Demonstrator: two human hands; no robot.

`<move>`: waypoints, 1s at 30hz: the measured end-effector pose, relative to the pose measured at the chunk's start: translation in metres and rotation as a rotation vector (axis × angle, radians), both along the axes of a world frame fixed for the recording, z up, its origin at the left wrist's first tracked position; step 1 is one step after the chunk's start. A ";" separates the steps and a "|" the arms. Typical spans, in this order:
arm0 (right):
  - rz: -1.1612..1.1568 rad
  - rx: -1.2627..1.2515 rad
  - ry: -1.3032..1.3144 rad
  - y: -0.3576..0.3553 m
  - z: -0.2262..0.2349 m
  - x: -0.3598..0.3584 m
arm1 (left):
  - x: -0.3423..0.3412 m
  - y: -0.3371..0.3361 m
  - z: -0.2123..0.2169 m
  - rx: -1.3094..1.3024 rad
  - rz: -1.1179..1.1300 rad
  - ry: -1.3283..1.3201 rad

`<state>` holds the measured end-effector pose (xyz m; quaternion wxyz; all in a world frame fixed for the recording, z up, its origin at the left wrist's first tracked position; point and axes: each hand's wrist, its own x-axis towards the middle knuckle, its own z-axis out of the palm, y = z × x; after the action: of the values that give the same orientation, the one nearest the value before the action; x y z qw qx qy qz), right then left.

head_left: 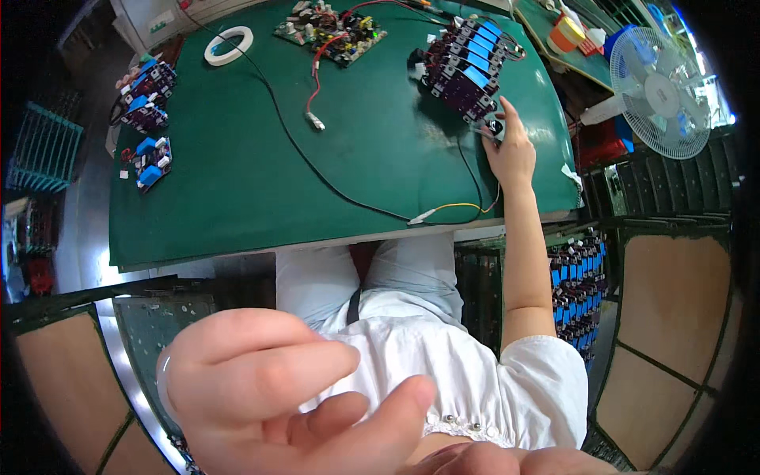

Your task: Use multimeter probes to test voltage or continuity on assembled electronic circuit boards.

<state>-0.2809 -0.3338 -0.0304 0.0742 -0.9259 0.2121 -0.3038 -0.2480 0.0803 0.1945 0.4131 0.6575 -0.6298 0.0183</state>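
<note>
My left hand (269, 388) is raised very close to the camera, over my white shirt. Its fingers are curled, with a gap between them and the thumb, and nothing shows in it. At the right side of the green table, my right hand (513, 154) has its thumb and forefinger around a small grey-and-black part (494, 128). That part sits at the near end of a row of dark circuit boards with blue components (467, 71). The palm side is hidden. Thin wires (459, 206) run beneath this hand toward a white connector.
A green-topped table (372, 142) carries a white tape roll (229, 46), a populated circuit board (332, 32), a red lead with a white plug (315, 119), and blue-component boards (150, 162) on the left. A black cable crosses it. A white fan (661, 91) stands right; more boards (582, 285) sit below.
</note>
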 end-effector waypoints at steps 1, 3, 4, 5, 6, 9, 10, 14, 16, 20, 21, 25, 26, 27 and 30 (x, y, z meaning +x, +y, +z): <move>-0.008 -0.001 0.005 0.002 0.001 -0.001 | -0.005 -0.006 0.000 0.012 0.080 -0.085; 0.020 -0.055 -0.037 0.006 0.005 -0.002 | -0.012 -0.025 0.022 0.010 0.130 -0.045; 0.028 -0.061 -0.054 0.010 0.004 0.005 | -0.012 -0.032 0.050 0.179 0.107 -0.175; 0.002 -0.073 -0.036 0.006 0.001 -0.001 | -0.006 -0.043 0.055 0.327 0.040 -0.286; 0.007 -0.042 -0.060 0.008 0.002 -0.002 | -0.011 -0.048 0.051 0.263 0.066 -0.180; 0.043 -0.014 -0.131 0.006 0.004 0.001 | 0.004 -0.059 0.042 0.013 -0.137 -0.344; 0.033 -0.025 -0.139 0.002 0.003 -0.003 | 0.003 -0.057 0.042 0.016 -0.137 -0.344; 0.044 -0.036 -0.168 0.005 0.003 -0.002 | 0.004 -0.048 0.044 0.092 -0.188 -0.177; 0.060 -0.007 -0.165 0.011 0.000 0.001 | 0.004 -0.050 0.045 0.109 -0.206 -0.144; 0.039 -0.007 -0.160 0.008 0.004 -0.002 | -0.014 -0.065 0.044 0.016 -0.109 -0.169; 0.048 -0.010 -0.157 0.007 0.005 -0.002 | -0.014 -0.066 0.045 0.013 -0.100 -0.166; 0.031 -0.018 -0.143 0.004 0.003 -0.003 | -0.016 -0.072 0.050 0.068 -0.020 -0.080; 0.037 -0.020 -0.154 0.006 0.004 0.000 | -0.012 -0.081 0.052 0.084 0.006 -0.062; 0.044 -0.013 -0.155 0.007 0.000 0.001 | -0.014 -0.073 0.050 0.108 0.025 -0.043; 0.061 -0.030 -0.189 0.006 0.002 -0.002 | -0.014 -0.044 0.049 0.142 0.029 0.011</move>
<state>-0.2829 -0.3282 -0.0286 0.0892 -0.9002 0.1712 -0.3903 -0.2617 0.0360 0.2433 0.3688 0.6942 -0.6177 -0.0240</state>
